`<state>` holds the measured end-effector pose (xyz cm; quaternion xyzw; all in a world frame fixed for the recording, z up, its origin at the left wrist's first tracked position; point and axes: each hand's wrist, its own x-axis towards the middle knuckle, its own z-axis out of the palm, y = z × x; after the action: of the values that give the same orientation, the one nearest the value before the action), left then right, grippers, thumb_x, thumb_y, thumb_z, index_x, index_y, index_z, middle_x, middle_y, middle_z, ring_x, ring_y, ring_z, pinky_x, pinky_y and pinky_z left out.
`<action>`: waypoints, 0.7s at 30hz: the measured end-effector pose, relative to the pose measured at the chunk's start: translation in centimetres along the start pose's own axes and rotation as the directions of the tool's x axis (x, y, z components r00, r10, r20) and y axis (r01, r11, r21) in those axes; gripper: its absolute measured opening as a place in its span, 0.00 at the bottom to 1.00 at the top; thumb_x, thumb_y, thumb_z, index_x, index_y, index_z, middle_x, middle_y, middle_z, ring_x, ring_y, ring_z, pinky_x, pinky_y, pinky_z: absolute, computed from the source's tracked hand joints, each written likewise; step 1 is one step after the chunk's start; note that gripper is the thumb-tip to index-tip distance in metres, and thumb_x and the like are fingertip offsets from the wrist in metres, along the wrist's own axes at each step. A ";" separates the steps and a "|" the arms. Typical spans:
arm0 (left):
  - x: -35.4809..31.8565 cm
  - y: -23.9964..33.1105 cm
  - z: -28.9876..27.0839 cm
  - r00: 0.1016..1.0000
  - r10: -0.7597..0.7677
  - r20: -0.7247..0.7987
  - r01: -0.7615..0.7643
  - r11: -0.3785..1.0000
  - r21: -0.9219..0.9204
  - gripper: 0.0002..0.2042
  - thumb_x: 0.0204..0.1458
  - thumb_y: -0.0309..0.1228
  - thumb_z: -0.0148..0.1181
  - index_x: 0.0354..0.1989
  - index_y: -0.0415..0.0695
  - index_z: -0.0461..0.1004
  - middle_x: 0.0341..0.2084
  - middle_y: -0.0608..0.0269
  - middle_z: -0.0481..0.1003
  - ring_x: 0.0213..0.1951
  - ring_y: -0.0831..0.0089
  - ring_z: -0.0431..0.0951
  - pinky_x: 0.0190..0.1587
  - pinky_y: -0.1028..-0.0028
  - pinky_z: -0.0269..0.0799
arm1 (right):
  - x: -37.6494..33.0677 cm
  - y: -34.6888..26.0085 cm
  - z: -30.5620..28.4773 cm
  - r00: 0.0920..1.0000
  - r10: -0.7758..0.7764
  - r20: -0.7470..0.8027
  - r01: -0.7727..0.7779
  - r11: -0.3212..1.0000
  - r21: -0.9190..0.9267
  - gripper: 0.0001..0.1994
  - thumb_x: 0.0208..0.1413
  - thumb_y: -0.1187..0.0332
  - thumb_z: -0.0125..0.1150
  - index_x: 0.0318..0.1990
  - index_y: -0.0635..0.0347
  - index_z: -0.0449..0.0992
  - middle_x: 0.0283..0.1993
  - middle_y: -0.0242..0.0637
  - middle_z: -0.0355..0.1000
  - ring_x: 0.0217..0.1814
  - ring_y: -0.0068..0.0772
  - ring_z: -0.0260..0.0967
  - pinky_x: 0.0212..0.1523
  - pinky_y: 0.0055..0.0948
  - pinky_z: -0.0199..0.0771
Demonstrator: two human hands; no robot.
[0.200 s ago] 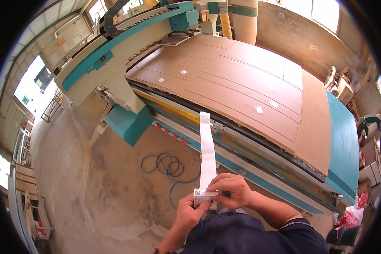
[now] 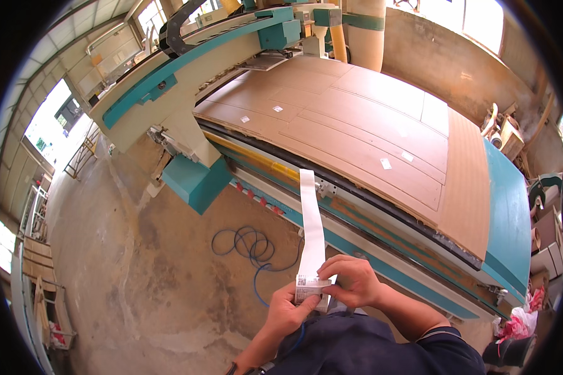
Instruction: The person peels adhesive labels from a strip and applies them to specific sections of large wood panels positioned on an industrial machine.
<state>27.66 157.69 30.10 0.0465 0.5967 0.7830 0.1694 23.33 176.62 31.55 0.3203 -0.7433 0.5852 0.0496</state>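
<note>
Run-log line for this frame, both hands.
left hand: grips label strip at printed end | right hand: touches same end | grooved brown board: on gantry machine bed, bearing white labels

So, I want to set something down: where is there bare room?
The board is bare between its left labels and right labels; so is the floor between hose and rack. It's crowded where the left hand and right hand meet at the label strip, and by the pink bags.

Both hands — close together, curled inward
</note>
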 end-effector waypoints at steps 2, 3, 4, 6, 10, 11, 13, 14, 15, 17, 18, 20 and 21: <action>-0.1 0.2 0.1 1.000 -0.006 0.014 0.006 1.000 0.007 0.11 0.50 0.23 0.58 0.42 0.36 0.72 0.32 0.64 0.75 0.34 0.81 0.74 0.37 0.80 0.70 | -0.1 -0.3 -0.1 1.000 0.012 -0.008 -0.012 1.000 0.023 0.08 0.36 0.79 0.63 0.29 0.63 0.73 0.36 0.43 0.73 0.41 0.41 0.72 0.42 0.31 0.72; 0.0 0.2 0.1 1.000 0.002 0.013 -0.003 1.000 0.018 0.11 0.49 0.23 0.58 0.42 0.36 0.72 0.33 0.64 0.75 0.34 0.80 0.74 0.37 0.79 0.70 | -0.1 -0.4 -0.3 0.999 0.034 -0.008 -0.033 0.999 0.039 0.08 0.37 0.79 0.63 0.28 0.63 0.73 0.36 0.43 0.73 0.41 0.40 0.72 0.43 0.31 0.71; 0.0 0.2 0.2 1.000 0.002 0.025 -0.002 1.000 0.006 0.12 0.49 0.23 0.58 0.43 0.36 0.72 0.33 0.63 0.75 0.34 0.80 0.74 0.37 0.79 0.70 | -0.1 -0.4 -0.4 1.000 0.023 -0.005 -0.023 0.998 0.060 0.07 0.38 0.79 0.64 0.28 0.63 0.73 0.36 0.42 0.74 0.42 0.39 0.72 0.43 0.31 0.71; 0.3 0.0 0.3 0.999 0.013 0.032 -0.013 1.000 0.002 0.13 0.49 0.23 0.59 0.43 0.36 0.72 0.34 0.63 0.76 0.35 0.80 0.74 0.37 0.79 0.70 | 0.0 -0.1 -0.8 0.999 0.044 0.013 -0.045 0.993 0.111 0.07 0.40 0.78 0.65 0.28 0.63 0.73 0.37 0.40 0.74 0.43 0.35 0.71 0.45 0.30 0.70; 1.3 -0.4 0.4 0.999 -0.023 0.027 0.022 0.999 0.030 0.13 0.49 0.23 0.58 0.44 0.35 0.71 0.33 0.63 0.76 0.35 0.80 0.74 0.37 0.80 0.70 | 0.6 1.3 -1.8 0.987 0.147 0.069 -0.161 0.951 0.265 0.05 0.44 0.76 0.64 0.27 0.63 0.72 0.39 0.39 0.74 0.44 0.30 0.70 0.46 0.29 0.68; 1.7 -0.4 0.4 0.999 -0.029 0.027 0.027 0.998 0.057 0.13 0.49 0.23 0.57 0.44 0.35 0.71 0.33 0.64 0.75 0.34 0.81 0.74 0.37 0.80 0.69 | 0.9 1.8 -2.1 0.981 0.176 0.082 -0.192 0.936 0.295 0.05 0.45 0.75 0.63 0.27 0.63 0.72 0.39 0.38 0.74 0.44 0.29 0.70 0.46 0.29 0.68; 2.6 -0.4 0.5 0.999 -0.029 0.017 0.027 0.996 0.082 0.13 0.49 0.23 0.57 0.44 0.35 0.71 0.33 0.65 0.75 0.34 0.82 0.73 0.36 0.81 0.69 | 1.5 2.7 -2.8 0.969 0.224 0.107 -0.247 0.893 0.377 0.04 0.47 0.75 0.62 0.27 0.63 0.72 0.40 0.39 0.74 0.44 0.28 0.69 0.47 0.29 0.68; 3.2 -0.4 0.6 1.000 -0.022 0.012 0.021 0.997 0.079 0.13 0.49 0.23 0.57 0.44 0.35 0.71 0.33 0.65 0.75 0.34 0.82 0.73 0.36 0.81 0.69 | 1.9 3.2 -3.2 0.963 0.243 0.118 -0.270 0.863 0.426 0.04 0.48 0.74 0.62 0.27 0.64 0.72 0.40 0.39 0.74 0.44 0.28 0.69 0.47 0.29 0.68; 3.9 -0.4 0.7 1.000 -0.011 0.005 0.011 0.997 0.078 0.14 0.49 0.23 0.57 0.45 0.35 0.71 0.33 0.65 0.75 0.33 0.82 0.73 0.36 0.81 0.69 | 2.4 3.8 -3.6 0.960 0.252 0.124 -0.280 0.834 0.476 0.04 0.49 0.74 0.61 0.28 0.64 0.72 0.40 0.39 0.74 0.44 0.28 0.69 0.47 0.29 0.68; 5.7 -0.4 0.9 1.000 -0.020 -0.015 0.021 0.997 0.076 0.14 0.49 0.22 0.57 0.45 0.35 0.71 0.32 0.65 0.75 0.32 0.83 0.73 0.34 0.81 0.69 | 3.4 5.3 -5.0 0.930 0.329 0.166 -0.360 0.713 0.602 0.05 0.50 0.74 0.62 0.28 0.65 0.72 0.41 0.43 0.73 0.42 0.28 0.69 0.45 0.27 0.69; 6.8 -0.4 1.1 1.000 -0.017 -0.022 0.019 0.996 0.082 0.14 0.48 0.22 0.57 0.45 0.35 0.71 0.31 0.65 0.75 0.31 0.83 0.73 0.34 0.81 0.69 | 4.0 6.3 -5.9 0.911 0.368 0.185 -0.393 0.646 0.655 0.06 0.50 0.73 0.62 0.28 0.65 0.72 0.41 0.44 0.73 0.41 0.27 0.69 0.44 0.27 0.69; 9.2 -0.4 1.4 0.999 -0.025 -0.032 0.029 0.992 0.126 0.13 0.48 0.22 0.57 0.44 0.34 0.72 0.30 0.65 0.75 0.30 0.83 0.73 0.32 0.81 0.69 | 5.3 9.1 -8.1 0.904 0.394 0.167 -0.379 0.554 0.741 0.07 0.49 0.73 0.64 0.29 0.65 0.72 0.40 0.45 0.73 0.39 0.26 0.70 0.42 0.25 0.70; 10.8 -0.4 1.6 0.999 -0.024 -0.035 0.029 0.988 0.151 0.13 0.48 0.22 0.57 0.43 0.34 0.72 0.30 0.65 0.76 0.29 0.83 0.73 0.32 0.82 0.69 | 6.0 10.8 -9.5 0.909 0.406 0.095 -0.330 0.561 0.760 0.06 0.49 0.72 0.63 0.29 0.64 0.72 0.38 0.42 0.73 0.37 0.24 0.69 0.41 0.23 0.69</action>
<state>18.01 162.68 28.79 0.0386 0.6578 0.7337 0.1659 9.93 183.90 28.10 0.1217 -0.4746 0.8532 -0.1789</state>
